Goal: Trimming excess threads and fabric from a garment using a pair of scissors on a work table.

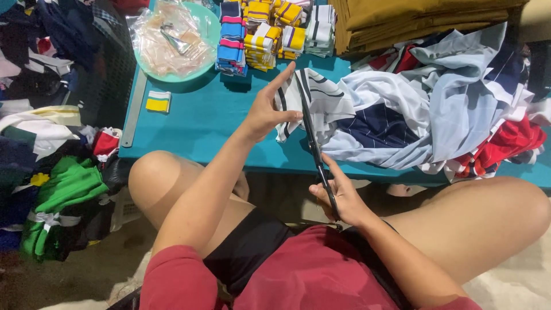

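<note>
The right hand (343, 198) sits lowest in the frame, just below centre, between the person's bare knees. Its fingers are closed around the handles of a pair of dark scissors (314, 146). The scissors' long axis runs from this hand up and slightly left, with the blade tips toward the upper centre of the frame. Whether the blades stand parted or closed cannot be told; they read as one thin dark line.

Further up, the left hand (270, 109) rests at the edge of the teal table (201, 123). Thumb and fingers pinch the near end of a white fabric piece with dark stripes (318, 95), and the index finger points up and right. The blades lie just right of this hand, alongside the pinched edge, so the fabric lies ahead of the right hand, along the blade axis. The left hand is the nearer one to the fabric.

Beyond it, the white, navy and red garment pile (453, 97) spreads to the right. At the top of the frame stand stacks of striped knit bands (261, 34) and a green bowl (209, 26) holding clear bags.
</note>
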